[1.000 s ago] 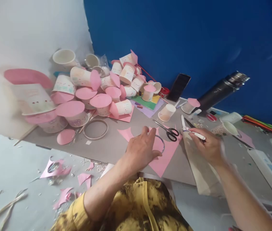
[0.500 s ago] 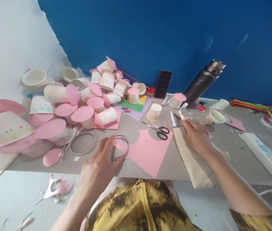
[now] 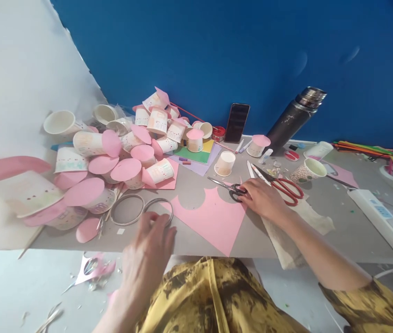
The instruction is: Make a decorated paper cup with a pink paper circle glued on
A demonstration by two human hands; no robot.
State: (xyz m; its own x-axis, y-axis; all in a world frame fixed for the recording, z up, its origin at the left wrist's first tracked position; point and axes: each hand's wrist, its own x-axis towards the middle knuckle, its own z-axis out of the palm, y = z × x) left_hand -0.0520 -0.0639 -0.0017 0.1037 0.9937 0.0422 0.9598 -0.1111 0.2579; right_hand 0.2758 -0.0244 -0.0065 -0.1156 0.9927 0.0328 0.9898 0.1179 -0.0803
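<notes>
My left hand [image 3: 151, 245] reaches over the table's front edge. Its fingers are stretched out and touch the near rim of a thin metal ring [image 3: 166, 204] lying flat on the grey board. A second ring [image 3: 127, 209] lies just left of it, touching it. My right hand [image 3: 262, 200] rests on a pink paper sheet [image 3: 213, 219] with round cut-outs along its top edge. Its fingers are curled over the handles of the black scissors [image 3: 226, 185], whose blades point left. Red-handled scissors [image 3: 286, 187] and a white pen [image 3: 251, 170] lie just beyond that hand.
A heap of paper cups capped with pink discs [image 3: 127, 152] fills the left. At the back stand a phone [image 3: 237, 122] and a dark flask [image 3: 295, 115]. A beige cloth [image 3: 283, 236] lies under my right forearm. A white power strip [image 3: 380, 217] and pipe cleaners [image 3: 373, 151] lie at right.
My left hand carried the ring off the pink sheet to the left and laid it beside the other ring. My right hand put the pen down and moved left onto the black scissors.
</notes>
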